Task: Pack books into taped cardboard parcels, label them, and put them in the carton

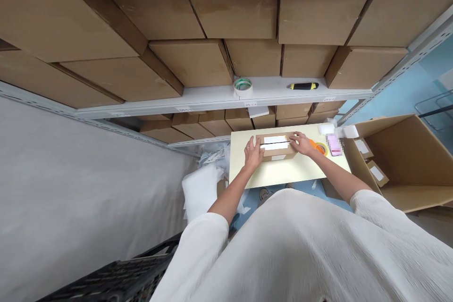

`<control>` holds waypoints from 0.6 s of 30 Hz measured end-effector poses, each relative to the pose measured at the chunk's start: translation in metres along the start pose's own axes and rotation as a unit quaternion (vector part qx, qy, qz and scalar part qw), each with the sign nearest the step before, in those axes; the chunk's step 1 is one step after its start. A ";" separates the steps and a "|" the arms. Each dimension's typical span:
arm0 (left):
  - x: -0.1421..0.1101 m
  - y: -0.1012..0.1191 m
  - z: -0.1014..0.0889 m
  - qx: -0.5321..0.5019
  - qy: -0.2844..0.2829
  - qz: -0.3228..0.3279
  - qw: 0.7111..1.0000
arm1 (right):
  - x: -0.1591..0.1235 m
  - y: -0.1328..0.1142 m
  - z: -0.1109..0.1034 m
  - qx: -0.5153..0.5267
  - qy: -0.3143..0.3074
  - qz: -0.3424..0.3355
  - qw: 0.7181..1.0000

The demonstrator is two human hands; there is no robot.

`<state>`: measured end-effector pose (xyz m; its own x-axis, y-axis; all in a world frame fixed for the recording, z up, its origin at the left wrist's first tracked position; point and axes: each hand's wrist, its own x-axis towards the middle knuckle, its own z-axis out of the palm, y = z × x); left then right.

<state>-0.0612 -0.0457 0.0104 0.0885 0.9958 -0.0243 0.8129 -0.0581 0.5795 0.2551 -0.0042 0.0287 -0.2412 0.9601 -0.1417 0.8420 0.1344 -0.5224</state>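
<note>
A small cardboard box (pixel 269 153) lies on the pale yellow table, its two top flaps folded in with a dark gap along the seam. White paper strips lie on both sides of that seam, and another white label shows on the near side. My left hand (pixel 253 153) grips the box's left end, fingers on the top edge. At the right end, my right hand (pixel 300 143) holds the box with fingertips on the flap. Just right of that hand rests an orange tape dispenser (pixel 318 146) with a tape roll.
A white tape roll (pixel 243 87) and a black-and-yellow utility knife (pixel 304 86) sit on the shelf (pixel 269 87) among cardboard boxes. A pink, blurred item (pixel 334 145) lies on the table (pixel 283 174). Right stands a large open carton (pixel 414 160) with small boxes; left, white packing foam (pixel 201 191).
</note>
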 end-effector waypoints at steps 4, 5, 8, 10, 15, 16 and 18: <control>-0.005 0.012 0.002 0.057 -0.048 0.083 0.994 | -0.013 0.001 0.017 -0.082 -0.025 -0.015 0.996; -0.005 0.014 0.003 0.077 -0.065 0.095 0.990 | -0.015 0.002 0.022 -0.090 -0.027 -0.016 0.995; -0.005 0.018 0.003 0.138 -0.106 0.108 0.979 | -0.018 0.008 0.030 -0.087 -0.027 -0.013 0.996; -0.003 0.018 0.002 0.169 -0.127 0.114 0.971 | -0.019 0.018 0.032 -0.072 -0.011 -0.002 0.997; -0.002 0.015 0.003 0.206 -0.165 0.113 0.958 | -0.036 0.066 0.027 -0.061 0.074 0.094 0.991; -0.003 0.016 0.004 0.210 -0.167 0.108 0.957 | -0.041 0.077 0.026 -0.069 0.077 0.124 0.987; -0.004 0.016 0.007 0.214 -0.170 0.097 0.957 | -0.052 0.096 0.027 -0.085 0.065 0.174 0.979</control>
<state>-0.0446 -0.0510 0.0145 0.3839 0.8872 -0.2558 0.9175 -0.3353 0.2141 0.3359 -0.0474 -0.0368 0.1290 0.9767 -0.1717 0.9332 -0.1781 -0.3121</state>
